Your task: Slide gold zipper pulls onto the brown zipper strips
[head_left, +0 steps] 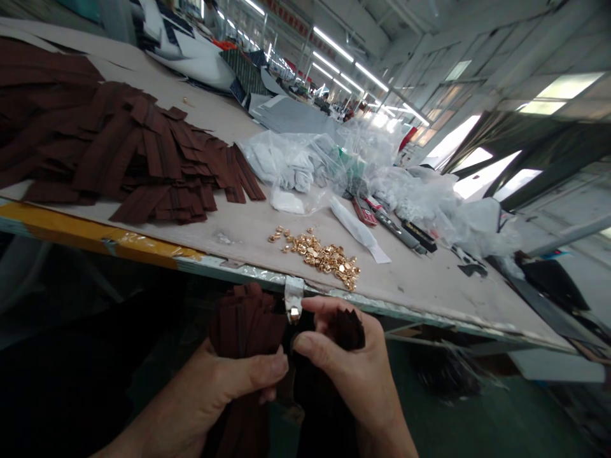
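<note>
left grip (226, 376) clamped on a thick bundle of brown strips (243, 324), thumb pressed across the front, and the right grip (360, 372) is curled round a darker bunch of strips (352, 327), thumb and forefinger parted! both are at the near edge of the table (415, 277), and right between them, in front of the gold bits (324, 254), sits a small white-wrapped fitting (293, 290) with a shiny tip. over on the left, a big pile of brown strips (128, 140) sprawls across the table. past the gold, a white sleeve (360, 232) lies aslant, near a red packet (364, 211), a grey tool (398, 230) and a black box (420, 236). far back, a red banner (289, 18), its characters too blurred to read; the packet's markings likewise. clear plastic bags (329, 152) crowd the middle, pale bundled stuff (298, 173) showing inside.
</note>
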`<state>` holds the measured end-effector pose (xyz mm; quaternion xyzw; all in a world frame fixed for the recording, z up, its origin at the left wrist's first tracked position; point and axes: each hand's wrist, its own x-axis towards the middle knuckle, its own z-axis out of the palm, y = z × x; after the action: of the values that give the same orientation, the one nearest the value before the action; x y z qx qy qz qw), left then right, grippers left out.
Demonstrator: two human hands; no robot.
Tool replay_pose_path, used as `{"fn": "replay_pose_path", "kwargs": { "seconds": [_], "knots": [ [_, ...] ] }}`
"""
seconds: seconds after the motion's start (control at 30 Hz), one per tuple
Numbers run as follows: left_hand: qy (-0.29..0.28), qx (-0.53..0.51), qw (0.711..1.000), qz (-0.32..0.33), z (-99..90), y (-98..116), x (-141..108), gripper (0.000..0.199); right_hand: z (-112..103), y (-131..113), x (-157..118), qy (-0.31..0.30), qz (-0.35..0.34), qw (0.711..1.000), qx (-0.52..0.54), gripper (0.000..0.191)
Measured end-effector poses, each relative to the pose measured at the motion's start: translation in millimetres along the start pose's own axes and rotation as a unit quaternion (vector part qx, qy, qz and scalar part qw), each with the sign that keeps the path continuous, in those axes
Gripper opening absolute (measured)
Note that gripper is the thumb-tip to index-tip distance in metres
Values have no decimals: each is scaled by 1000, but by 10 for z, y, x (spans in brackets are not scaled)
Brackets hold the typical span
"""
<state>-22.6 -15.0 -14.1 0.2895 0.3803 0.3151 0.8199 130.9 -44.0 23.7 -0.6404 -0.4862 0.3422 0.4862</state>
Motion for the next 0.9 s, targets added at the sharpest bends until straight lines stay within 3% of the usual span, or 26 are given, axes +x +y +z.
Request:
{"fn": "replay_pose_path", "kwargs": {
  "seconds": [0.13, 0.33, 0.43, 0.53, 0.6, 0.67, 0.8, 0.9],
  "knots": [
    [-2, 2, 1000, -6, 43, -18, -49, 16, 118, -21, -127, -12, 50, 995, 84, 15],
    [57, -101, 993, -30, 126, 9, -45, 28, 131, 145, -180, -22, 94, 973, 211, 20],
    [111, -106, 988, 9, 128, 28, -2, 32, 116, 217, -198, 1, 85, 979, 186, 15],
    [118, -102, 987, 30, 111, 23, 35, 32, 132, 242, -226, -4, 59, 989, 136, 12],
    [108, -96, 989, 38, 96, 14, 50, 28, 146, 249, -248, 2, 13, 997, 82, 10],
    [103, -85, 990, 51, 82, 6, 56, 25, 151, 265, -265, 21, -79, 997, 8, 7],
    [118, -102, 987, 26, 72, -11, 55, 30, 123, 336, -278, 29, -305, 945, -111, 17],
    [121, -126, 984, -15, 88, -20, 55, 33, 84, 374, -291, 22, -355, 919, -172, 20]
  ]
}}
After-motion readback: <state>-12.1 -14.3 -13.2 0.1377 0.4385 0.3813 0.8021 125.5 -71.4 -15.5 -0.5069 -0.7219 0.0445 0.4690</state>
